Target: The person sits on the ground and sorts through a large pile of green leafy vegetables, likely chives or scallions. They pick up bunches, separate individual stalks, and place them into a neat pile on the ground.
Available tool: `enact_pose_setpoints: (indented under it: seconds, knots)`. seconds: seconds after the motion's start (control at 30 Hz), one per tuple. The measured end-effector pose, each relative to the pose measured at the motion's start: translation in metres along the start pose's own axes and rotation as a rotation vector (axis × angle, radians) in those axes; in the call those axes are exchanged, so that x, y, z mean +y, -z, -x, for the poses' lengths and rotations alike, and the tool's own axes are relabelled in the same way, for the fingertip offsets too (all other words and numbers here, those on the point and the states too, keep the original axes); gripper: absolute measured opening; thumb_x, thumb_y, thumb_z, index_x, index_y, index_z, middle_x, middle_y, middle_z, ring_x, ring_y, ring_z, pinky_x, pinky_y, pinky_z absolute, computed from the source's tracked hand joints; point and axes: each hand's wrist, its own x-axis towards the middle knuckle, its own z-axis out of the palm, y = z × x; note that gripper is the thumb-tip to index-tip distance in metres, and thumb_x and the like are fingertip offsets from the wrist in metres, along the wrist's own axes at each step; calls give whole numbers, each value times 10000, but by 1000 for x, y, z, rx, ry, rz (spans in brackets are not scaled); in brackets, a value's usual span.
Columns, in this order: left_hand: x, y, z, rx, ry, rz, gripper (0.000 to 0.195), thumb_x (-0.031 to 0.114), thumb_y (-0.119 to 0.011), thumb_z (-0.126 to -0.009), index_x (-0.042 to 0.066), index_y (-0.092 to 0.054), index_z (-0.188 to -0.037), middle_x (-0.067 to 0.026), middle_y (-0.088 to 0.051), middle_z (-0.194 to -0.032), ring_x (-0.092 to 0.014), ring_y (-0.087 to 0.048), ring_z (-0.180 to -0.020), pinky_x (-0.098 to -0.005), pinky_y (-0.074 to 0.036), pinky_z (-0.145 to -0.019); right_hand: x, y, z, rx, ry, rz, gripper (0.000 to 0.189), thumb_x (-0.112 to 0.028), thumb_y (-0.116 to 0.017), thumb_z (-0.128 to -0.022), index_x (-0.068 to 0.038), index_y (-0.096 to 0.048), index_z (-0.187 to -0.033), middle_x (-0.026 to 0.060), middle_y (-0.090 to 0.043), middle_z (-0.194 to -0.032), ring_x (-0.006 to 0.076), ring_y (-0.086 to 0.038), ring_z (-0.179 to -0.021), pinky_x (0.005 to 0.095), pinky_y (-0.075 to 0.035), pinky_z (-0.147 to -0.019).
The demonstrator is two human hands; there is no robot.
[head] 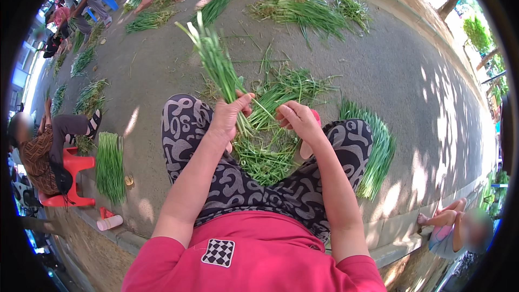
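My left hand (229, 115) is closed around a bunch of long, green, chive-like stalks (215, 61). Their pale ends point up and away from me, and the other ends hang below my fist. To its right, my right hand (298, 121) pinches one thin stalk (264, 108) that stretches across from the left hand. Beneath both hands, a loose pile of stalks (298, 87) lies on the pavement in front of me. Shorter tangled trimmings (265, 162) cover the ground between my legs.
A neat row of stalks (375, 154) lies beside my right knee, another bundle (109, 166) to the left. A person (38, 154) sits on a red plastic stool (75, 178) near a pink bottle (109, 223). More heaps (300, 10) lie ahead by other people's feet. A person (450, 227) sits at right.
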Motion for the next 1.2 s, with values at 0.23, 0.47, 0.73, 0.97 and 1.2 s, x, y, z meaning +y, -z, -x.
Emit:
enact_pose_setpoints:
  seconds: [0.23, 0.47, 0.73, 0.97, 1.2]
  knots:
    - [-21, -13, -2, -88, 33, 3, 212, 214, -670, -821, 82, -534, -916, -31, -583, -868, -82, -475, -608, -264, -450, -601, -8, -12, -9, -295, 43, -116, 268, -235, -463, -930, -10, -534, -1057, 34, -610, -775, 97, -558, -673, 233, -443, -602]
    - [-14, -3, -7, -49, 125, 255, 263, 256, -601, -871, 70, -523, -1040, 1, -515, -789, -110, -525, -660, -311, -497, -663, -8, 1, -10, 275, -3, -534, 170, -180, -492, -898, -43, -547, -982, 34, -617, -820, 87, -533, -694, 233, -399, -640]
    - [-6, -16, 2, -43, 116, 119, 243, 161, -687, -805, 98, -588, -1018, 33, -556, -871, -112, -550, -812, -303, -498, -702, 0, -2, -11, -60, -69, -601, 97, -131, -515, -886, -53, -542, -937, 0, -557, -777, 67, -489, -579, 191, -384, -517]
    - [-17, -17, 3, -97, 103, 75, 239, 159, -688, -805, 94, -605, -1019, 22, -601, -867, -91, -570, -760, -248, -477, -671, -7, -21, -7, -112, -34, -412, 219, -172, -682, -791, -49, -539, -901, -33, -517, -692, 33, -434, -542, 179, -320, -459]
    - [-5, -3, -10, -16, 32, 134, 365, 181, -693, -796, 77, -566, -1122, 8, -579, -774, -129, -574, -686, -281, -515, -616, -9, -5, -9, -21, -79, -629, 199, -98, -656, -806, -34, -567, -973, -36, -514, -689, 28, -414, -491, 167, -305, -426]
